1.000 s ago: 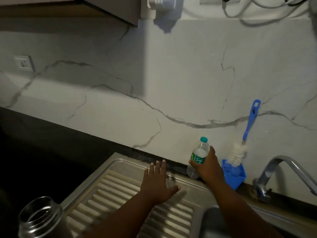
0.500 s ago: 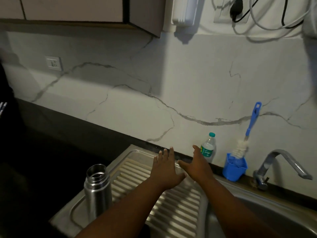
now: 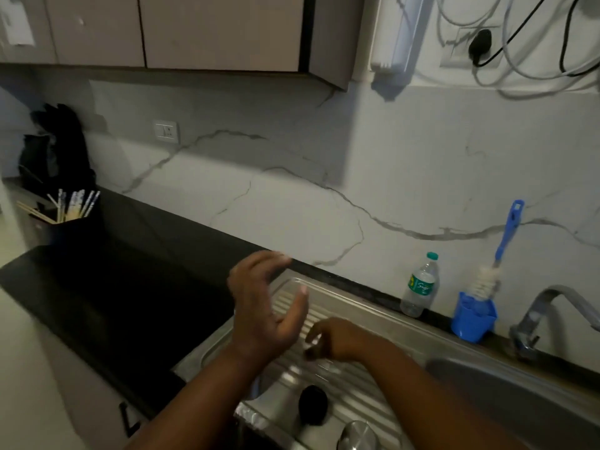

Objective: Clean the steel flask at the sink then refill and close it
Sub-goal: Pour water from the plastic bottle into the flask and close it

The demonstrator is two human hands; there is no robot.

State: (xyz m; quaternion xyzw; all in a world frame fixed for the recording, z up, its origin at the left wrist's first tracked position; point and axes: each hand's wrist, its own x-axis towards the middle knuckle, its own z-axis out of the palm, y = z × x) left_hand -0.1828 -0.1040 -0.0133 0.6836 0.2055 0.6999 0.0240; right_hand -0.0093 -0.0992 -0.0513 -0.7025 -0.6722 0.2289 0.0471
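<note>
While both forearms reached in from the lower edge of the head view, the left hand [image 3: 264, 308] was raised above the ribbed steel drainboard [image 3: 354, 323], held edge-on with its fingers [image 3: 272, 259] straight, lying close together and blurred, and the thumb standing apart. It held nothing. The right hand [image 3: 334, 341] hung lower, just beside the left, over the drainboard ribs; its fingers [image 3: 313, 339] were curled downward, and it could not be determined whether they pinched anything, as motion blur obscured the fingertips.

As to the steel flask [image 3: 259, 417], only a blurred, bright metal portion was visible at the lower edge, largely hidden behind the left forearm, standing at the near end of the drainboard. Neither hand touched it. A black cap-like object [image 3: 313, 409] lay on the drainboard just to the right of it, and a round steel lid [image 3: 357, 435] sat near the bottom edge, beside the black object.

At the back of the sink unit, against the marbled wall [image 3: 422, 177], stood a small plastic water bottle [image 3: 420, 285] with a green cap and green label. Just to its right a blue holder [image 3: 472, 319] carried a bottle brush [image 3: 506, 235] with a blue handle leaning on the wall. The tap [image 3: 545, 306] stood further right, above the sink basin [image 3: 506, 384]. On the dark counter [image 3: 130, 287] at far left, a dark pot of utensils [image 3: 69, 219] was noted, well apart from the hands.
</note>
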